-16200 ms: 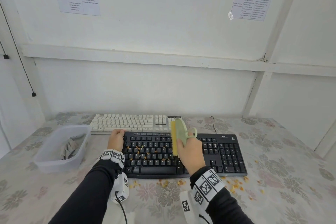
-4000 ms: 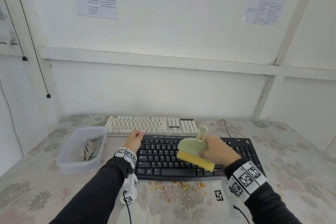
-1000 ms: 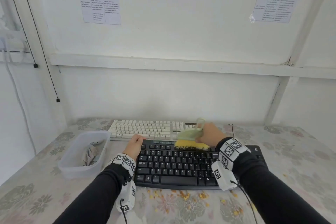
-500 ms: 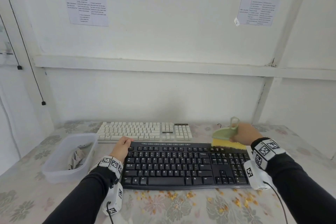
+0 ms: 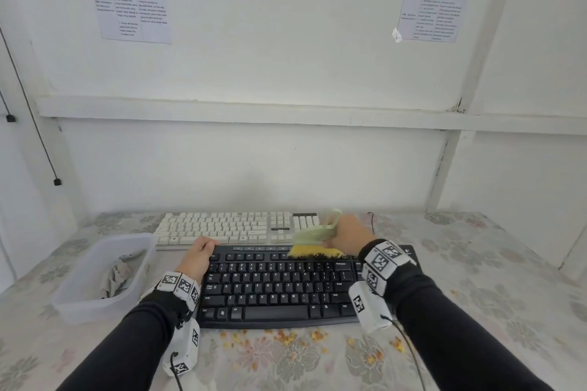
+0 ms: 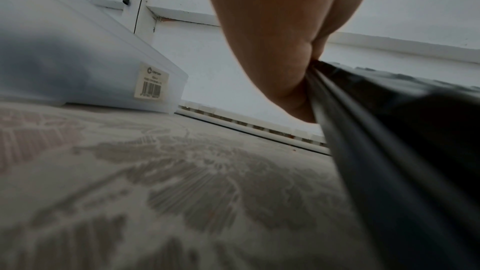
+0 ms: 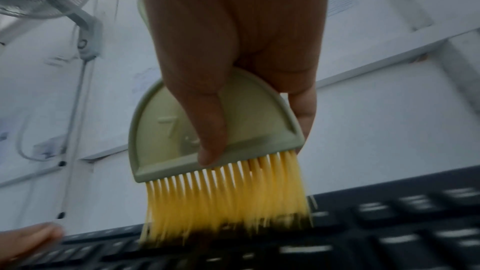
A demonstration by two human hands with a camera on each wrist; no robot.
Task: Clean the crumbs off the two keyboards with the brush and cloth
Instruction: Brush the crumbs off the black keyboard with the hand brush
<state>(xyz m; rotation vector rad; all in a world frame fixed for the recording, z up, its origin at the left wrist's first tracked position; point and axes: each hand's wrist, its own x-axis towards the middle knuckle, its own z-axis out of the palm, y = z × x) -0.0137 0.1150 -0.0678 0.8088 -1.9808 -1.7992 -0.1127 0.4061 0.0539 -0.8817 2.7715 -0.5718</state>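
A black keyboard (image 5: 279,286) lies in front of me, with a white keyboard (image 5: 235,227) behind it. My right hand (image 5: 347,233) grips a pale green brush (image 5: 313,236) whose yellow bristles (image 7: 226,196) press on the black keyboard's top row, right of centre. The thumb lies flat on the brush body (image 7: 207,128). My left hand (image 5: 198,255) holds the black keyboard's upper left corner (image 6: 319,81). A grey cloth (image 5: 114,276) lies crumpled in the plastic tub. Yellow crumbs (image 5: 286,338) are strewn on the tablecloth along the keyboard's near edge.
A clear plastic tub (image 5: 79,305) stands at the left, close to my left arm and seen beside it as tub (image 6: 78,73). The table meets a white wall (image 5: 254,162) right behind the white keyboard. A cable (image 5: 371,220) runs from the black keyboard's back right.
My right hand has swept the brush leftward along the black keyboard's top row, from over the number pad to just right of centre. My left hand stays on the corner.
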